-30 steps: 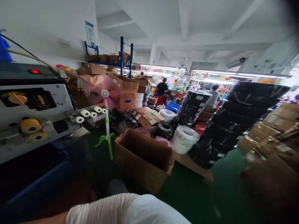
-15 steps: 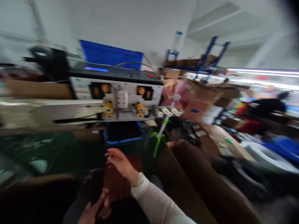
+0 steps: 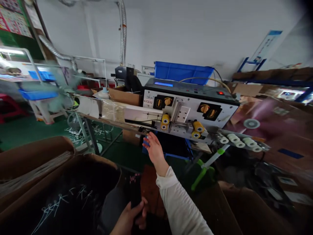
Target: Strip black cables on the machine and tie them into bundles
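Observation:
My right hand [image 3: 155, 150], in a white sleeve, reaches forward open, its fingers apart and holding nothing. It appears below and slightly left of the yellow rollers [image 3: 164, 121] on the front of a wire-processing machine [image 3: 149, 101]; whether it touches the machine edge I cannot tell. Low in the view my left hand [image 3: 129, 215] is closed, thumb and fingers curled together beside a dark upright piece [image 3: 134, 187] with pinkish marks. What lies inside its grip is too dark to make out. A thin black wire [image 3: 144, 123] runs along the white guide left of the rollers.
Left of me an open cardboard box [image 3: 97, 160] holds dark contents and looped pale strands. A blue bin [image 3: 178, 153] sits beneath the machine. Two spinning fans, teal [image 3: 65, 86] and pink [image 3: 251, 123], flank the bench. White rollers [image 3: 233, 138] jut out at right.
The view has swung left, so the machine sits farther right and the left box shows. My right hand stays raised and open, now nearer the machine's left rollers; my left hand remains low and closed.

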Demonstrator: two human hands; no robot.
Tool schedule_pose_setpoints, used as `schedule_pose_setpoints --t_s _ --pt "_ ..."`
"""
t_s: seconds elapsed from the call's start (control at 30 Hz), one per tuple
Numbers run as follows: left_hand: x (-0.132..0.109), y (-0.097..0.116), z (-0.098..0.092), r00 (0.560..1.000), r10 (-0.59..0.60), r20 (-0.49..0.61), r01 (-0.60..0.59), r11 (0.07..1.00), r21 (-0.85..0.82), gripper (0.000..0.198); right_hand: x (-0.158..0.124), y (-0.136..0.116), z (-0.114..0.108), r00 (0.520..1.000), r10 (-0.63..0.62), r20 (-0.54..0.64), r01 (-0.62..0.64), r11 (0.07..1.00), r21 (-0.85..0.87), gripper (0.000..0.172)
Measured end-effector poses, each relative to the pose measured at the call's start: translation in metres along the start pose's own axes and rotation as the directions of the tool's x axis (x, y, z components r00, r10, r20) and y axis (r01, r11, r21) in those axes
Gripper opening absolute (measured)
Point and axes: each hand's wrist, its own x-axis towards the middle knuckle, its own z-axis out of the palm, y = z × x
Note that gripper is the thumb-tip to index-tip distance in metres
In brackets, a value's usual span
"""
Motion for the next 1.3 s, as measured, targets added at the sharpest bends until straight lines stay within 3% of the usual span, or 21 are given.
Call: schedule_pose_setpoints --t_s 0.17,0.27,0.47,0.6,0.67,0.77,0.87,0.93,0.97,1.0,1.07,1.13,1.17,1.23,1.3 --pt "-0.001 -0.002 -0.01 0.999 0.018 0.027 -0.018 1.0 -0.011 0.038 0.037 0.007 0.019 0.987 0.024 -0.158 -0.017 0.999 0.047 0.024" --pt "-0.003 -0.002 -0.016 0.999 0.041 0.015 -0.041 0.999 -0.013 0.036 0.051 0.007 0.028 0.973 -0.052 -0.227 0.064 0.997 0.048 0.017" --pt "-0.006 0.001 -0.017 0.997 0.079 -0.004 -0.079 0.997 0.007 0.036 0.061 0.0 0.045 0.937 -0.148 -0.317 0.139 0.989 -0.052 0.014" --pt "-0.01 0.003 -0.012 0.995 0.089 -0.043 -0.089 0.996 0.018 0.035 0.066 -0.004 0.053 0.924 -0.17 -0.343 0.124 0.98 -0.152 0.017" --pt "-0.014 0.004 -0.008 0.994 0.091 -0.053 -0.09 0.996 0.01 0.032 0.067 -0.004 0.055 0.921 -0.201 -0.335 0.139 0.97 -0.199 0.021" --pt "-0.018 0.008 -0.005 0.993 0.103 -0.055 -0.104 0.994 -0.02 0.029 0.058 0.0 0.052 0.876 -0.417 -0.241 0.337 0.889 -0.311 0.026" --pt "-0.019 0.014 -0.006 0.989 0.132 -0.059 -0.134 0.991 -0.022 0.027 0.023 0.002 0.036 0.83 -0.557 -0.013 0.513 0.774 -0.371 0.029" --pt "-0.019 0.02 -0.008 0.987 0.154 -0.052 -0.154 0.988 -0.005 0.025 -0.011 -0.003 0.017 0.869 -0.442 0.224 0.496 0.77 -0.402 0.029" --pt "-0.019 0.024 -0.009 0.985 0.165 -0.048 -0.165 0.986 0.003 0.023 -0.029 -0.008 0.006 0.881 -0.32 0.349 0.455 0.775 -0.438 0.027" --pt "-0.02 0.028 -0.009 0.984 0.175 -0.044 -0.174 0.985 0.01 0.022 -0.046 -0.014 -0.005 0.872 -0.161 0.462 0.401 0.777 -0.485 0.025" --pt "-0.018 0.036 -0.007 0.981 0.19 -0.03 -0.189 0.982 0.023 0.021 -0.075 -0.028 -0.026 0.777 0.195 0.598 0.266 0.76 -0.593 0.024" --pt "-0.015 0.04 -0.003 0.981 0.194 0.0 -0.194 0.98 0.042 0.02 -0.095 -0.04 -0.041 0.634 0.465 0.618 0.134 0.722 -0.679 0.028" --pt "-0.011 0.04 0.0 0.981 0.192 0.017 -0.193 0.979 0.06 0.02 -0.101 -0.043 -0.046 0.585 0.543 0.602 0.07 0.706 -0.705 0.03" --pt "-0.004 0.036 0.005 0.984 0.177 0.021 -0.178 0.978 0.106 0.022 -0.11 -0.045 -0.052 0.561 0.619 0.55 -0.051 0.689 -0.723 0.034" --pt "0.004 0.028 0.01 0.988 0.149 -0.027 -0.144 0.981 0.127 0.024 -0.113 -0.042 -0.054 0.585 0.643 0.495 -0.142 0.682 -0.718 0.036"
